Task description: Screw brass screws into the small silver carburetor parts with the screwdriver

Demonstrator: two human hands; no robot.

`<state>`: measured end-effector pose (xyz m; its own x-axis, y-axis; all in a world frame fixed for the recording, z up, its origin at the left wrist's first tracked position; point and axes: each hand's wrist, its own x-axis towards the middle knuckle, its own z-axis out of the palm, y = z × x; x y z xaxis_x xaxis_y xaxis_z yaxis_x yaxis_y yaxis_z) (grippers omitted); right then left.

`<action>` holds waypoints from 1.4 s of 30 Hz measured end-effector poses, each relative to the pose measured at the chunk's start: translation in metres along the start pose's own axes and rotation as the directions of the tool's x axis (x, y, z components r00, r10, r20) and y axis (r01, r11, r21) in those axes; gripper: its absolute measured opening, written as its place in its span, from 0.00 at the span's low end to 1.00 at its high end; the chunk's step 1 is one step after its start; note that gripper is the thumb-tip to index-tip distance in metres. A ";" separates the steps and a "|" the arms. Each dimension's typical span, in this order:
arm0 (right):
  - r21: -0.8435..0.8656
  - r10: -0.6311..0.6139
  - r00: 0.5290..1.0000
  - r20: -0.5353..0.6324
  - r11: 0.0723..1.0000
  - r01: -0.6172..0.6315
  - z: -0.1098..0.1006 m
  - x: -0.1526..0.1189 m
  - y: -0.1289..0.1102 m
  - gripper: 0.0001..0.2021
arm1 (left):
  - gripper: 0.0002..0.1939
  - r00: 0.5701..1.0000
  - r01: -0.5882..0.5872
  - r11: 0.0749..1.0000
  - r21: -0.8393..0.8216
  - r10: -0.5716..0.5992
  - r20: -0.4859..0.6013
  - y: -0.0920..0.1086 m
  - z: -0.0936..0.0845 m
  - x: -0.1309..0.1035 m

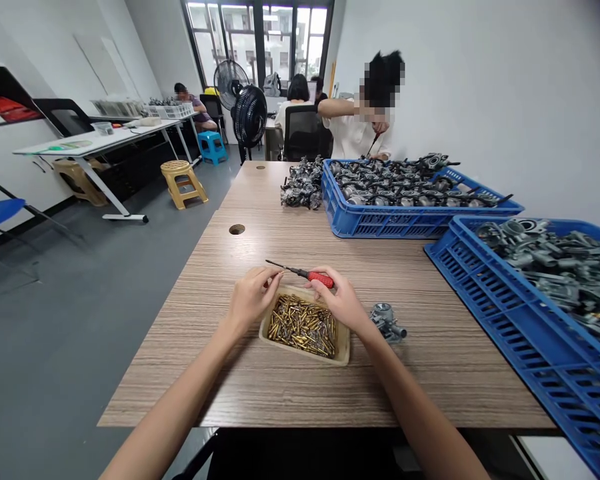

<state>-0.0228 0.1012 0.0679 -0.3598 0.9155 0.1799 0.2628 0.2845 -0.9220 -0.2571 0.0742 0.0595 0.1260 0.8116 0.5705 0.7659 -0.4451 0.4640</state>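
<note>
My right hand (pixel 343 300) is closed around the red handle of a screwdriver (pixel 321 279), whose dark shaft points left. My left hand (pixel 250 297) pinches at its fingertips, close beside the shaft; whatever sits in the pinch is too small to name. Below both hands stands a cream plastic tray (pixel 344 353) with many small brass jets (pixel 303 327) in it. A grey metal carburetor (pixel 387 321) lies on the table just right of the tray, partly behind my right forearm.
Two blue crates, one (pixel 390 229) at the back and one (pixel 500 320) at the right, hold many carburetors and metal bodies. More carburetors (pixel 303 183) are piled left of the back crate. Across the table a person (pixel 350 127) works with a tool. A round hole (pixel 237 229) pierces the tabletop.
</note>
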 end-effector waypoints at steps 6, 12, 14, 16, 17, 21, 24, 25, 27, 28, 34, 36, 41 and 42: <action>0.090 0.010 1.000 0.016 0.996 -0.011 0.000 0.001 0.001 0.15 | 0.12 0.983 0.167 0.977 -0.132 -0.175 -0.047 -0.004 0.000 0.004; 0.081 0.011 0.999 0.040 0.997 -0.014 -0.001 0.001 0.000 0.15 | 0.13 0.965 0.260 0.928 -0.267 -0.263 0.027 -0.001 0.000 0.006; 0.069 0.010 0.999 0.053 0.998 -0.014 -0.001 0.001 0.000 0.15 | 0.13 0.958 0.284 0.908 -0.308 -0.282 0.051 0.001 0.000 0.006; 0.057 0.009 0.998 0.062 0.998 -0.012 -0.001 0.001 0.000 0.15 | 0.14 0.951 0.307 0.887 -0.344 -0.301 0.073 0.002 0.001 0.006; 0.051 0.008 0.998 0.067 0.999 -0.011 -0.001 0.001 -0.001 0.15 | 0.14 0.947 0.319 0.877 -0.359 -0.309 0.085 0.003 0.002 0.006; 0.016 0.002 0.997 0.083 1.000 -0.003 -0.002 0.000 -0.002 0.14 | 0.15 0.933 0.360 0.840 -0.406 -0.338 0.126 0.003 0.004 0.006; -0.010 -0.008 0.996 0.088 1.000 0.009 -0.002 0.000 -0.003 0.14 | 0.16 0.921 0.388 0.809 -0.441 -0.355 0.158 0.000 0.006 0.006; -0.016 -0.009 0.996 0.089 1.000 0.010 -0.002 0.000 -0.003 0.14 | 0.16 0.917 0.399 0.799 -0.450 -0.363 0.168 -0.001 0.006 0.006; -0.025 -0.009 0.996 0.092 1.000 0.012 -0.002 0.000 -0.002 0.14 | 0.17 0.906 0.423 0.780 -0.461 -0.380 0.188 -0.002 0.008 0.006; -0.031 -0.012 0.995 0.095 0.999 0.014 -0.002 0.000 -0.001 0.14 | 0.17 0.900 0.435 0.772 -0.463 -0.387 0.200 -0.003 0.008 0.006; 0.002 -0.029 0.994 0.104 1.000 0.029 0.000 0.000 0.001 0.15 | 0.17 0.902 0.433 0.762 -0.481 -0.371 0.223 -0.002 0.013 0.005; -0.002 -0.026 0.995 0.098 1.000 0.027 0.000 0.000 -0.001 0.15 | 0.17 0.905 0.424 0.767 -0.483 -0.376 0.198 0.001 0.012 0.004; -0.123 -0.053 0.995 0.084 0.990 0.063 -0.001 0.000 -0.006 0.13 | 0.15 0.937 0.348 0.856 -0.383 -0.329 0.115 0.004 0.009 0.002; -0.136 -0.058 0.995 0.082 0.988 0.069 -0.001 0.000 -0.007 0.13 | 0.15 0.947 0.320 0.882 -0.345 -0.305 0.099 0.004 0.009 0.001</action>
<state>-0.0237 0.0993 0.0745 -0.4468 0.8711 0.2040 0.3566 0.3825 -0.8523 -0.2487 0.0766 0.0559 -0.0520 0.9418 0.3321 0.4983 -0.2638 0.8259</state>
